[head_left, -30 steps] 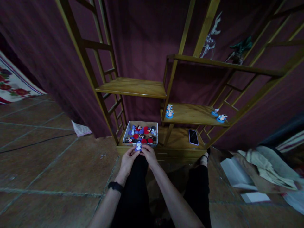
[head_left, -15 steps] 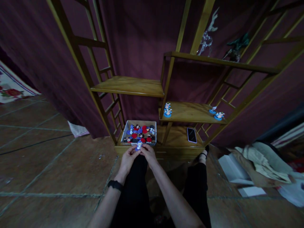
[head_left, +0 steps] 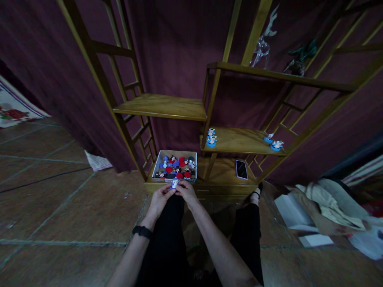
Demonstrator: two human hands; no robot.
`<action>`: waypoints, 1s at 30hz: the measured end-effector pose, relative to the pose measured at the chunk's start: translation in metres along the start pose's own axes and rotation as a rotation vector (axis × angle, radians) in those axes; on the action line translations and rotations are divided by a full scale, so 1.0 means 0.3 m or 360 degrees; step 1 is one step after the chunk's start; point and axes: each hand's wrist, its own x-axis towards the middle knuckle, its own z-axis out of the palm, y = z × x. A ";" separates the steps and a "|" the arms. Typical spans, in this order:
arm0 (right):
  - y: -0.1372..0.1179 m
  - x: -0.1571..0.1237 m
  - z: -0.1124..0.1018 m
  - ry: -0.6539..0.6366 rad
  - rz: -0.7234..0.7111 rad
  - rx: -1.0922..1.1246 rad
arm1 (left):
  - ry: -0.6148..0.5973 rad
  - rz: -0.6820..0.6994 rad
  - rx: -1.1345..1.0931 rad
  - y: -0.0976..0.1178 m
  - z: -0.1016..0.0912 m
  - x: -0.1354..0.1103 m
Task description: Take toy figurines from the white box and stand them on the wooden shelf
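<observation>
A small purple-and-white figurine [head_left: 175, 183] is pinched between my two hands, just in front of the box. My left hand [head_left: 160, 199] grips its left side, and my right hand [head_left: 187, 192] holds it from the right. Both hands are closed on it, with fingertips close together. Behind them an open white box [head_left: 154, 172] sits on the low wooden base, holding several figurines with red, purple and dark round bases.
Blue-based figurines [head_left: 211, 140] stand at both ends of the right shelf [head_left: 239, 140]. A phone [head_left: 241, 170] lies on the base below. Higher up are a clear deer ornament [head_left: 262, 50] and a dark green ornament [head_left: 302, 57]. White boxes [head_left: 295, 213] and cloth lie on the floor at right.
The figurine has turned slightly and stands more upright between my fingers. Both hands stay in nearly the same spot; the view has shifted a little.
</observation>
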 end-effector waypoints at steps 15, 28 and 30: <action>0.025 -0.006 -0.016 0.0050 -0.0041 0.0048 | 0.0111 0.0158 -0.0044 0.009 0.033 -0.012; 0.014 -0.023 -0.012 0.0082 -0.0072 0.0025 | 0.0011 0.0078 -0.0204 -0.003 0.026 -0.009; 0.013 -0.028 -0.010 0.0081 -0.0083 0.0034 | 0.0013 0.0090 -0.0197 -0.003 0.022 -0.008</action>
